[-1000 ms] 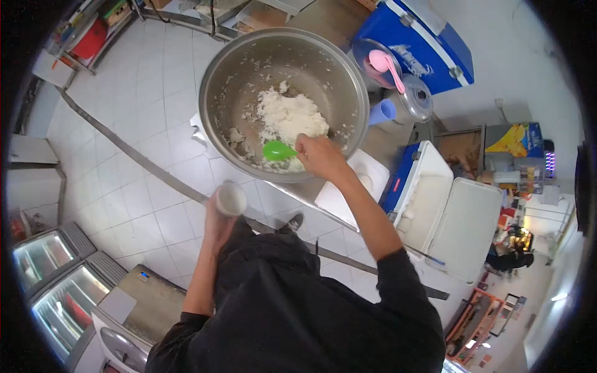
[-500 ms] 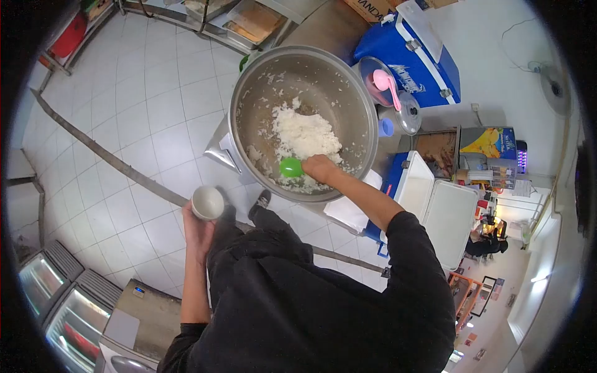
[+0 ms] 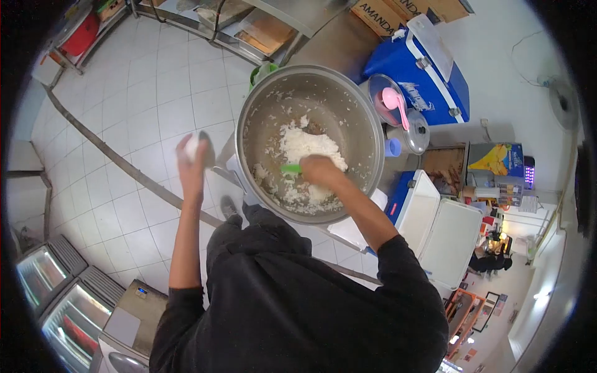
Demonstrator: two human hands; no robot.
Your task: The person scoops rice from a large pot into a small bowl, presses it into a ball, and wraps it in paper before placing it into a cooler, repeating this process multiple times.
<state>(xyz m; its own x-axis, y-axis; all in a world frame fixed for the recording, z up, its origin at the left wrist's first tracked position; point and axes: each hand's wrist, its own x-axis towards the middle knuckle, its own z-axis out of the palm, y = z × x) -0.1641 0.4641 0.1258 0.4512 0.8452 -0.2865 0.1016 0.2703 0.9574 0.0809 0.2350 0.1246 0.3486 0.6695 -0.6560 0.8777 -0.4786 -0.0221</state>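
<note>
A mound of white cooked rice (image 3: 306, 144) lies in the big metal pot (image 3: 336, 93), with grains stuck along its inner wall. My right hand (image 3: 320, 170) is inside the pot over the rice, closed round a green scoop (image 3: 290, 168) whose head points left. My left hand (image 3: 189, 156) grips a small white bowl (image 3: 198, 149) to the left of the pot. Motion blurs the bowl; it is tipped on its side, opening toward the pot, and its contents are hidden.
Behind the pot's right side are a pink ladle (image 3: 398, 105), a pot lid (image 3: 418, 133) and a blue cup (image 3: 392, 147). A blue cooler (image 3: 416, 74) stands beyond, and an open cooler (image 3: 418, 202) is at the right. A green container (image 3: 263, 71) touches the pot's far left.
My left hand has moved up and forward beside the pot, and the bowl has turned from upright onto its side. The green scoop has rotated in my right hand and now shows edge-on.
</note>
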